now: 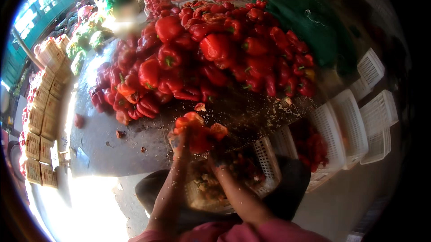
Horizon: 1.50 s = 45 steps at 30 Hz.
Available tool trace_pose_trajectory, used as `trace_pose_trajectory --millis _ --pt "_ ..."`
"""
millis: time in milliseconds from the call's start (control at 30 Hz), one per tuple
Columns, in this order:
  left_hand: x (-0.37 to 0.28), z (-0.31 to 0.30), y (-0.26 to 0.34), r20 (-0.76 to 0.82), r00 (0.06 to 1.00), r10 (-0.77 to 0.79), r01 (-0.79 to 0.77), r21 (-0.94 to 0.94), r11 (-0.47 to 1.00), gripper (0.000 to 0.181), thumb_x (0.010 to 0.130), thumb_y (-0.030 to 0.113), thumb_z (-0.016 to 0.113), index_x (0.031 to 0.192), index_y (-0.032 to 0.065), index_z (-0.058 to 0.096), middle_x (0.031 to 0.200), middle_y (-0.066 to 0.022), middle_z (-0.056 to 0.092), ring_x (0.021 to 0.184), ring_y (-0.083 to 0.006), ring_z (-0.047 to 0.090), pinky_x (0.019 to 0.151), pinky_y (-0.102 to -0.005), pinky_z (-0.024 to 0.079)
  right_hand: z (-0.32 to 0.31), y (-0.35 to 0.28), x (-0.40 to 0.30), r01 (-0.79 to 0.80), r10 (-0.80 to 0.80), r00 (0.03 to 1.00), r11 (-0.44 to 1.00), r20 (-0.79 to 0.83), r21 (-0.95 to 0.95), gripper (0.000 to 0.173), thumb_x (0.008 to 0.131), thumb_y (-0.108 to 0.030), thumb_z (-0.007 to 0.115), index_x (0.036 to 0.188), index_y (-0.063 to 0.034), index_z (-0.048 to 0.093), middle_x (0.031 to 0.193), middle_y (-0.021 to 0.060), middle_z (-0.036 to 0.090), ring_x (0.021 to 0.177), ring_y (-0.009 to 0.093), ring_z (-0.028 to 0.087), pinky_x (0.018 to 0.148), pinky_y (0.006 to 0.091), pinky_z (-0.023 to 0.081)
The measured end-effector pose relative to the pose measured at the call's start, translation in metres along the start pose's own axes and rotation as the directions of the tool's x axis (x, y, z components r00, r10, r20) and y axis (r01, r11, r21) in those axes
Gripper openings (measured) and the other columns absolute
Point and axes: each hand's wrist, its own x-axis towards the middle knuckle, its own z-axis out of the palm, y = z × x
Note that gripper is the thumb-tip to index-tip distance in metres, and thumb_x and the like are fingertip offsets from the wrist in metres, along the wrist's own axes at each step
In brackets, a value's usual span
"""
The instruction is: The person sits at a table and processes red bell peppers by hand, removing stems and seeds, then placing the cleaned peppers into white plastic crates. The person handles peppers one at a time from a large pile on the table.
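Observation:
A split red bell pepper (198, 137) is between my hands, over the near edge of the dark table (141, 151). Around its left side, my left hand (176, 139) grips the flesh. My right hand (217, 156) is in shadow at the pepper's lower right, its fingers hard to make out. Beyond the hands rises a large heap of whole red bell peppers (215, 48). A small cut piece of pepper (200, 107) lies just past my hands, among scattered seeds. Below my forearms stands a plastic crate (269, 161) holding pepper cores and scraps.
White plastic crates (346, 124) stand at the right, near one holding red pepper pieces (313, 147). Stacked crates (42, 117) line the left. Green cloth (313, 29) lies at the back right. Another person (124, 9) is beyond the table at the back left.

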Motion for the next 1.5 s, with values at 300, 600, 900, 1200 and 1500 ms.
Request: trace_pose_trajectory --millis 300,600,900,1200,1500 --pt "-0.029 0.079 -0.031 0.331 0.885 -0.326 0.458 -0.740 0.493 0.036 0.088 0.034 0.059 0.114 0.0087 0.057 0.109 -0.0062 0.062 0.098 -0.0231 0.060 0.083 -0.0389 0.052 -0.099 -0.098 -0.044 0.015 -0.043 0.985 0.987 -0.168 -0.162 0.023 0.086 -0.012 0.063 0.108 -0.0033 0.060 0.101 0.0041 0.063 0.092 0.016 0.059 0.082 0.0311 0.048" --pt "-0.030 0.244 0.073 0.204 0.978 -0.035 0.135 -0.501 0.855 0.038 0.082 0.029 0.064 0.111 0.0073 0.055 0.094 -0.0059 0.059 0.090 -0.0195 0.058 0.074 -0.0342 0.050 -0.402 -0.214 -0.108 0.470 -0.579 0.701 0.815 -0.417 -0.340 0.046 0.090 -0.017 0.056 0.131 -0.0007 0.044 0.130 0.0128 0.049 0.117 0.023 0.050 0.090 0.0385 0.048" --pt "0.096 0.183 -0.006 0.336 0.840 0.426 -0.361 0.932 -0.023 0.039 0.074 0.024 0.063 0.112 0.0118 0.060 0.082 -0.0090 0.063 0.072 -0.0225 0.062 0.059 -0.0346 0.050 -0.457 -0.119 -0.079 0.201 -0.415 0.754 0.884 -0.509 -0.423 0.035 0.093 -0.017 0.055 0.123 0.0017 0.053 0.123 0.0118 0.055 0.108 0.021 0.055 0.087 0.0308 0.049" --pt "0.029 0.106 0.020 0.500 0.862 0.076 -0.434 0.653 0.621 0.032 0.083 0.023 0.058 0.114 0.0161 0.061 0.109 -0.0169 0.061 0.096 -0.0379 0.060 0.079 -0.0477 0.051 -0.137 -0.004 0.069 0.473 -0.340 0.878 0.494 0.338 -0.730 0.055 0.087 -0.026 0.061 0.138 -0.0119 0.042 0.121 0.0103 0.058 0.088 0.022 0.063 0.077 0.0340 0.051" --pt "0.015 0.085 0.019 0.567 0.705 0.426 -0.691 0.685 0.232 0.023 0.088 0.024 0.054 0.104 0.0125 0.064 0.100 -0.0077 0.065 0.095 -0.0291 0.059 0.086 -0.0449 0.044 -0.091 0.030 0.082 0.220 0.116 0.962 0.200 0.246 -0.955 0.061 0.082 -0.031 0.061 0.137 -0.0149 0.042 0.117 0.0146 0.059 0.081 0.026 0.064 0.068 0.0353 0.048"
